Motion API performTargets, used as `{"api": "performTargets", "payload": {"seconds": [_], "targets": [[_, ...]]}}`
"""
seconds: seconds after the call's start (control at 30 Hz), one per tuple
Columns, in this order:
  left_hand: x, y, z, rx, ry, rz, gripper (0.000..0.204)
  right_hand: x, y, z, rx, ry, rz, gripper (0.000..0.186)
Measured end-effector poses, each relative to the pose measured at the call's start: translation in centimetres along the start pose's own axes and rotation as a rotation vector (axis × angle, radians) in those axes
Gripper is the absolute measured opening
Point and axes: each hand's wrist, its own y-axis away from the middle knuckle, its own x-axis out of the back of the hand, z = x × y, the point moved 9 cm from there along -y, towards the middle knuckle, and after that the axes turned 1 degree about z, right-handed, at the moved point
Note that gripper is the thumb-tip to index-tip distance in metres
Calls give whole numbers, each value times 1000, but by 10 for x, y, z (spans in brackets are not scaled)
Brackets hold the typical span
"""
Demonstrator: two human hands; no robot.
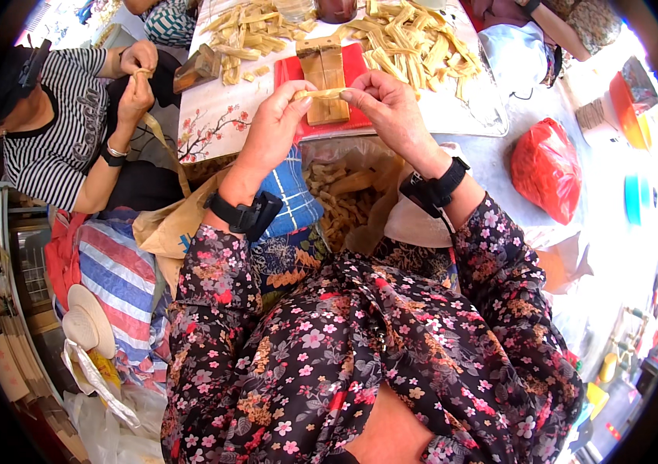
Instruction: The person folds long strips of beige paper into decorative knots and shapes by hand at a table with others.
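**Pale strip pinched between both hands over the red tray**

Nearest, a floral-sleeved lap is seen, with a bag of cut pale pieces (pixel 340 197) below the surface edge. Above it, a pale strip (pixel 321 93) is held level: the left hand (pixel 275 127) has its fingers (pixel 303 99) closed on the strip's left end, the right hand (pixel 391 108) is clamped on the right end. The strip spans the gap between the fingertips, directly above a wooden block (pixel 324 73) on a red tray (pixel 289 71).

Risk, as judged: the strip could be torn or snapped if pulled unevenly, or dropped into the bag if one pinch is loosened.

Farther out, a heap of similar strips (pixel 410 42) is spread on the surface (pixel 213 116). At left, another person's hands (pixel 137 73) are occupied with a similar strip.
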Motion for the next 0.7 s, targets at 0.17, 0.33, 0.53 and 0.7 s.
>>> {"api": "performTargets", "payload": {"seconds": [0.17, 0.33, 0.53, 0.7], "targets": [[13, -10, 19, -124, -479, 176, 23, -1, -19, -10, 78, 102, 24, 22], [9, -21, 16, -80, -718, 206, 21, -3, -29, -3, 46, 367, 79, 21], [13, 0, -15, 132, -442, 64, 25, 11, -6, 21, -77, 492, 31, 24], [-20, 44, -18, 373, 860, -142, 29, -13, 28, 31, -198, -47, -75, 22]]}}
